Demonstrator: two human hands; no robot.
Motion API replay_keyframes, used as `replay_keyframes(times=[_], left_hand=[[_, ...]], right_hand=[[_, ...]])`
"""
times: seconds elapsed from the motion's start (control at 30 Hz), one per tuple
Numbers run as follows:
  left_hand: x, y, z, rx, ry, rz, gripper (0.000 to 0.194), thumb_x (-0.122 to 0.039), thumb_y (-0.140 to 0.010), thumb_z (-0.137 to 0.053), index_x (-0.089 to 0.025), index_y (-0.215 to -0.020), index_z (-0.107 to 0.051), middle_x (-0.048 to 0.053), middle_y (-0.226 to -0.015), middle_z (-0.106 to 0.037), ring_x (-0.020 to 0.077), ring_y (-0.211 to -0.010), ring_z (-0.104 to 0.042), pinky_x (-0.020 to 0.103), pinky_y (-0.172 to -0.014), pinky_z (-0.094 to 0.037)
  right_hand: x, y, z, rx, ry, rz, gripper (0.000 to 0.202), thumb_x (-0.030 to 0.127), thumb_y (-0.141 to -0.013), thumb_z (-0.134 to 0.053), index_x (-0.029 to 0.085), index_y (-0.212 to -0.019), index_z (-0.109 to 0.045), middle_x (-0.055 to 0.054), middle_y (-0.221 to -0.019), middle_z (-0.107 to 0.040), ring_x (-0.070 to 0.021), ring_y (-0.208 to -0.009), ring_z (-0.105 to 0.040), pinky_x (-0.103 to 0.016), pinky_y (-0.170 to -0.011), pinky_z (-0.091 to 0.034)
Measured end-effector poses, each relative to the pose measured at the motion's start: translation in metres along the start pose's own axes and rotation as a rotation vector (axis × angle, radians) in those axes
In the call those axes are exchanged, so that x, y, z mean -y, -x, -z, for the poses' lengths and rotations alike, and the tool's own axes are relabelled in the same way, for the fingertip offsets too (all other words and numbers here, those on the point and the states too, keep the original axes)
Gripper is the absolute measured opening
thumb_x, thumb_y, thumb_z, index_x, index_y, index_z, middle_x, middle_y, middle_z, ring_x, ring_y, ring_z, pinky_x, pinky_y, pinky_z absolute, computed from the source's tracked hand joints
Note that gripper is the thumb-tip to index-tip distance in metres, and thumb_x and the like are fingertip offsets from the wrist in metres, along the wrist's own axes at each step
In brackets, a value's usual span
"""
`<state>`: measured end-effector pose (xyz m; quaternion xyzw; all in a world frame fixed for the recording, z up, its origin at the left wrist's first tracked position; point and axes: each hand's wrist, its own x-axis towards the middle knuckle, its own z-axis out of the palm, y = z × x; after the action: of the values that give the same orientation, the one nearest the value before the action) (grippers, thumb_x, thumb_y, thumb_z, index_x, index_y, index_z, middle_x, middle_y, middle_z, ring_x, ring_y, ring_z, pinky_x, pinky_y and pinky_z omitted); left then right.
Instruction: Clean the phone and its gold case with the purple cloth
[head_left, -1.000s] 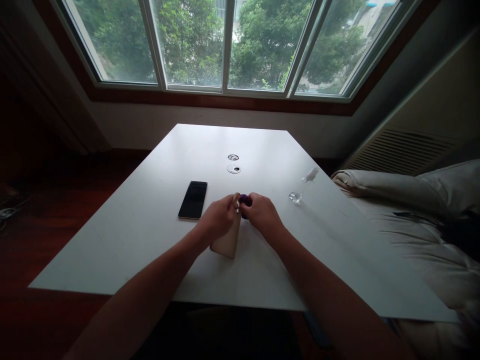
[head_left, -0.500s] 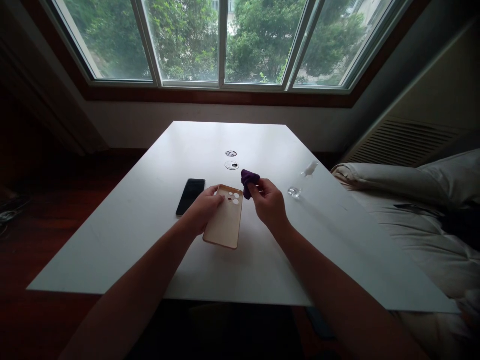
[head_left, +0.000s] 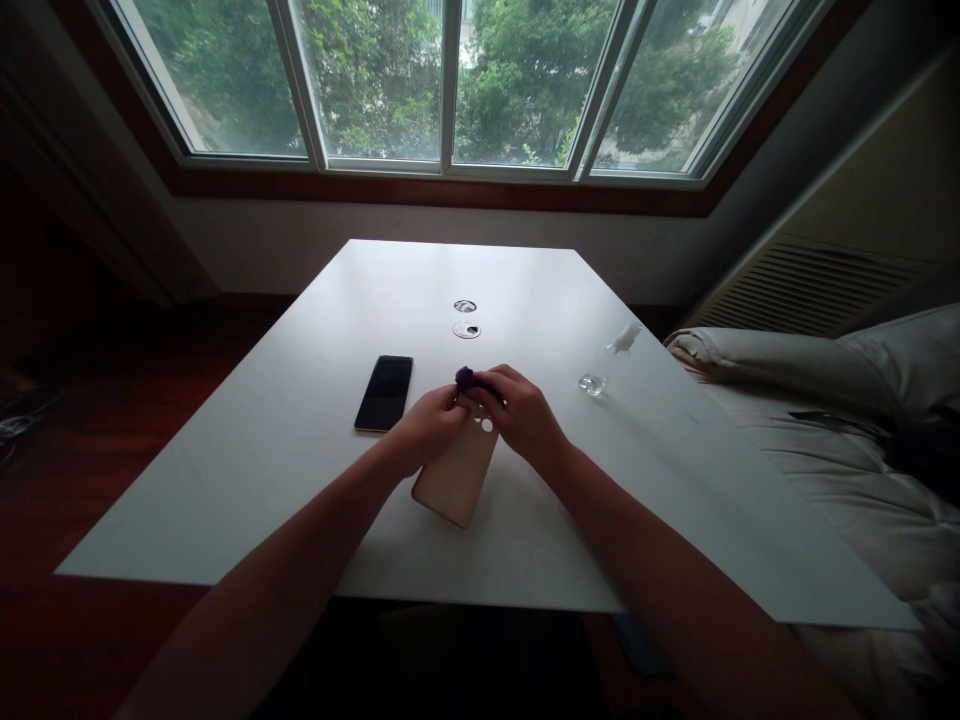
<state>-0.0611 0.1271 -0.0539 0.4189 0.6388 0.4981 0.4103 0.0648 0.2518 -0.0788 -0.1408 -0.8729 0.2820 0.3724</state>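
Note:
A beige phone case [head_left: 456,473] is held tilted above the white table, its camera holes toward the top. My left hand [head_left: 429,430] grips its upper left edge, thumb on the flat face. My right hand [head_left: 523,408] is closed on a dark purple cloth [head_left: 466,378], which lies bunched over the top edge of the case. The fingertips of both hands are close together there, and part of the cloth is hidden under my right fingers. Left of my left hand, a black phone [head_left: 385,392] lies flat.
On the white table [head_left: 247,470], a clear spray bottle [head_left: 606,368] lies on its side at the right. Two small round items, one patterned disc [head_left: 465,306] and one ring-like disc [head_left: 466,330], lie toward the back. A padded beige cover [head_left: 817,450] borders the table's right side.
My right hand has moved left and brought the cloth onto the top edge of the case. The case has turned, its lower end now nearer to me.

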Motion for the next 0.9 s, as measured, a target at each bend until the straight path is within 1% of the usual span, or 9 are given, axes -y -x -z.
replay_keyframes(times=[0.1, 0.2, 0.27, 0.37, 0.47, 0.6, 0.7, 0.8, 0.9], left_hand=[[0.002, -0.001, 0.0, -0.025, -0.104, -0.128, 0.025, -0.027, -0.092, -0.05, -0.016, -0.105, -0.069, 0.009, -0.102, -0.074, 0.0242, -0.093, -0.067, 0.031, -0.074, -0.051], [0.0, 0.0, 0.0, -0.041, -0.131, -0.216, 0.027, -0.027, -0.094, -0.049, -0.017, -0.107, -0.07, 0.008, -0.104, -0.075, 0.0241, -0.094, -0.067, 0.032, -0.079, -0.051], [-0.003, 0.002, 0.002, -0.062, -0.127, -0.255, 0.029, -0.027, -0.096, -0.049, -0.018, -0.113, -0.07, 0.008, -0.109, -0.075, 0.0245, -0.098, -0.067, 0.032, -0.084, -0.052], [-0.008, 0.006, 0.005, -0.148, -0.128, -0.293, 0.036, -0.031, -0.098, -0.051, -0.02, -0.128, -0.067, 0.009, -0.123, -0.072, 0.0256, -0.108, -0.066, 0.033, -0.091, -0.052], [-0.011, 0.009, 0.007, -0.206, -0.126, -0.314, 0.042, -0.035, -0.098, -0.054, -0.021, -0.137, -0.062, 0.009, -0.131, -0.069, 0.0254, -0.114, -0.066, 0.031, -0.091, -0.053], [-0.01, 0.012, 0.004, -0.286, -0.167, -0.357, 0.048, -0.038, -0.099, -0.053, -0.022, -0.145, -0.055, 0.008, -0.119, -0.074, 0.0216, -0.1, -0.069, 0.028, -0.083, -0.054], [-0.008, 0.014, -0.001, -0.32, -0.258, -0.422, 0.048, -0.038, -0.101, -0.05, -0.022, -0.146, -0.053, 0.008, -0.109, -0.076, 0.0185, -0.087, -0.07, 0.026, -0.078, -0.053], [-0.005, 0.015, -0.006, -0.353, -0.335, -0.467, 0.047, -0.037, -0.102, -0.047, -0.021, -0.146, -0.053, 0.008, -0.103, -0.076, 0.0159, -0.076, -0.067, 0.026, -0.073, -0.052], [-0.002, 0.016, -0.01, -0.4, -0.396, -0.497, 0.047, -0.036, -0.103, -0.045, -0.021, -0.147, -0.053, 0.008, -0.103, -0.076, 0.0153, -0.074, -0.067, 0.025, -0.072, -0.051]], right_hand=[[0.001, -0.002, 0.006, -0.006, 0.08, 0.001, 0.015, 0.025, -0.099, -0.06, 0.02, -0.105, -0.073, -0.006, -0.096, -0.068, -0.02, -0.085, -0.066, -0.031, -0.078, -0.05], [0.004, -0.003, 0.01, -0.012, 0.169, -0.001, 0.016, 0.025, -0.1, -0.058, 0.019, -0.103, -0.073, -0.006, -0.093, -0.066, -0.0196, -0.081, -0.064, -0.031, -0.075, -0.049], [0.005, -0.003, 0.012, -0.02, 0.223, -0.008, 0.018, 0.026, -0.101, -0.056, 0.019, -0.102, -0.073, -0.006, -0.09, -0.065, -0.0195, -0.079, -0.063, -0.031, -0.073, -0.048], [0.003, -0.002, 0.014, -0.037, 0.268, -0.031, 0.021, 0.03, -0.101, -0.056, 0.019, -0.098, -0.074, -0.006, -0.087, -0.065, -0.0201, -0.077, -0.062, -0.032, -0.073, -0.048], [0.001, -0.002, 0.016, -0.089, 0.214, -0.066, 0.024, 0.034, -0.101, -0.055, 0.02, -0.099, -0.074, -0.007, -0.087, -0.067, -0.0209, -0.077, -0.063, -0.033, -0.073, -0.049], [0.007, -0.002, 0.015, -0.194, 0.069, -0.135, 0.028, 0.041, -0.1, -0.056, 0.021, -0.109, -0.073, -0.006, -0.087, -0.072, -0.0219, -0.078, -0.066, -0.035, -0.076, -0.052], [0.014, 0.0, 0.013, -0.197, -0.055, -0.247, 0.034, 0.047, -0.098, -0.057, 0.021, -0.114, -0.072, -0.004, -0.08, -0.072, -0.0201, -0.069, -0.065, -0.033, -0.068, -0.053], [0.02, 0.002, 0.009, -0.16, -0.193, -0.369, 0.036, 0.051, -0.096, -0.057, 0.02, -0.105, -0.072, -0.002, -0.069, -0.068, -0.0171, -0.057, -0.061, -0.029, -0.056, -0.05], [0.022, 0.004, 0.006, -0.119, -0.268, -0.42, 0.034, 0.051, -0.095, -0.056, 0.019, -0.093, -0.068, 0.0, -0.064, -0.064, -0.0147, -0.052, -0.056, -0.026, -0.049, -0.045]])
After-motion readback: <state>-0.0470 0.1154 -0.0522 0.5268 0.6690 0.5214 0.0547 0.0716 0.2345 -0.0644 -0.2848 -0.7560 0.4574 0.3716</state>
